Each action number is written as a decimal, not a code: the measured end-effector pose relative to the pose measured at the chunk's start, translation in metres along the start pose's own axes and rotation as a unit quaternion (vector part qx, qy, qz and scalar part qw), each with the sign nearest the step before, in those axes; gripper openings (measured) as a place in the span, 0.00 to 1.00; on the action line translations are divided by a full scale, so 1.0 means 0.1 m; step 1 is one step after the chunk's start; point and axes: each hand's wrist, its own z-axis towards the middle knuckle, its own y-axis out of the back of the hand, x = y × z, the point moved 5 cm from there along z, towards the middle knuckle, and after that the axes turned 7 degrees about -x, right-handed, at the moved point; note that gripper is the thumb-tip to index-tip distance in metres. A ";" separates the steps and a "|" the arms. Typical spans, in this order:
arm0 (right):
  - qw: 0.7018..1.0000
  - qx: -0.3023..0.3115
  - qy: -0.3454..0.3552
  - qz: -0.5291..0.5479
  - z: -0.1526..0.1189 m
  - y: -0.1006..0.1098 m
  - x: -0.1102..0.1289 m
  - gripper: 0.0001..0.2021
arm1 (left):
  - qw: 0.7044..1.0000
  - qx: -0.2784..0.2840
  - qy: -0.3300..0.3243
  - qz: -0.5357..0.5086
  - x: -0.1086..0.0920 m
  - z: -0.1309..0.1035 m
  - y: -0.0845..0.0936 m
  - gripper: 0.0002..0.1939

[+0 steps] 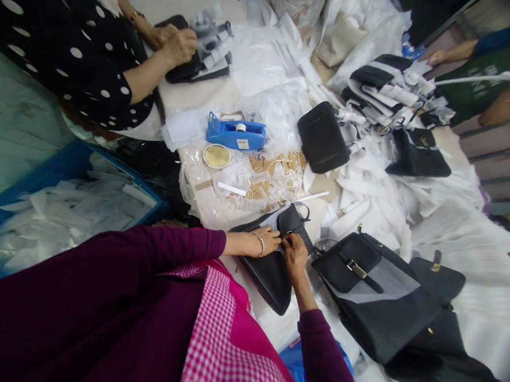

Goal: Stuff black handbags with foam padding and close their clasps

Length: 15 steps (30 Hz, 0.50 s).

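A black bag [271,277] with a grey panel lies at the table edge, its small front flap [291,218] turned toward the far side. My left hand [267,240], with a bangle at the wrist, rests across the bag, its fingers closed on it near the buckle. From the right, my right hand [295,254] pinches the buckle strap at the flap's lower edge. Both hands' fingertips nearly meet there, partly covering the buckle. To the right lie larger black bags [373,296] with a grey band, one showing a gold buckle [356,269].
Beyond my hands are a blue tape dispenser [236,133], a round tin [216,156], tangled tags with strings [277,178] and a black pouch [324,137]. A blue crate [150,207] holds white scraps. A co-worker's hands [177,43] handle a black bag; another person stands far right.
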 end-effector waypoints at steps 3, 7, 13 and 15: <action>0.998 0.018 -0.015 0.058 0.03 0.00 -0.04 0.09 | 1.000 -0.021 -0.006 -0.011 0.00 0.00 0.02 0.05; 0.988 0.069 -0.071 0.115 0.07 -0.05 -0.14 0.08 | 1.000 -0.007 0.002 -0.007 -0.03 -0.01 0.06 0.06; 0.921 0.210 -0.162 0.285 0.17 -0.14 -0.34 0.11 | 0.999 0.030 0.023 -0.001 -0.01 -0.01 0.06 0.07; 0.898 0.250 -0.169 0.320 0.21 -0.14 -0.39 0.12 | 0.999 0.018 0.038 -0.010 0.01 -0.01 0.05 0.07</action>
